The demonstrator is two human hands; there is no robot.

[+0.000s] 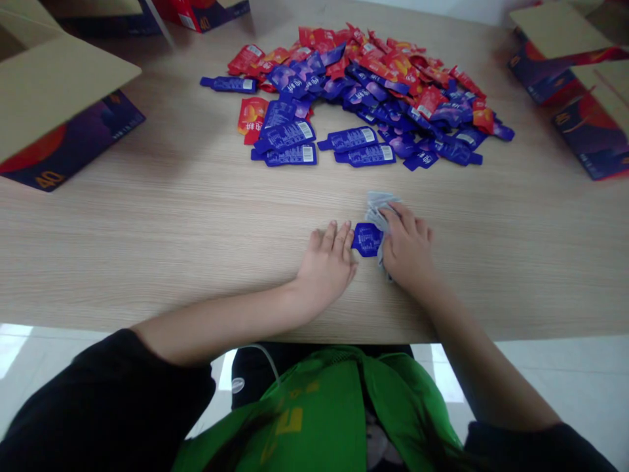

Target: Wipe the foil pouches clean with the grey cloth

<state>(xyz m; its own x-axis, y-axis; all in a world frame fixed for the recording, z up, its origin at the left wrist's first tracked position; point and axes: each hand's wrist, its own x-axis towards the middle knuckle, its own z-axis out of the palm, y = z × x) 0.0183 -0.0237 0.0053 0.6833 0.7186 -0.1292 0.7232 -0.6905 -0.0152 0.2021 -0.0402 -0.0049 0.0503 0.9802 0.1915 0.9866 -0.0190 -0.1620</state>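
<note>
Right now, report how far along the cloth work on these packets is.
Possibly done: the few blue packets lying flat in a loose group, though nothing marks them as finished. In hand: one blue packet, with the left hand at its end and the right hand holding a grey cloth against it. Apparently left: most of the red and blue heap.

Tabletop [147, 229]: wood-grain, matt, smooth. Packets [361, 95]: glossy plastic or foil, can't tell. Boxes [73, 144]: cardbd. Rag [381, 204]: cloth, matt.

Room light: soft, fairly even
Floor [555, 373]: bright glare patches
Tabletop [162, 229]: faint, soft-edged shadows
Hands: slightly blurred
Packet print: smeared, mostly unreadable
Table edges: bowed
</note>
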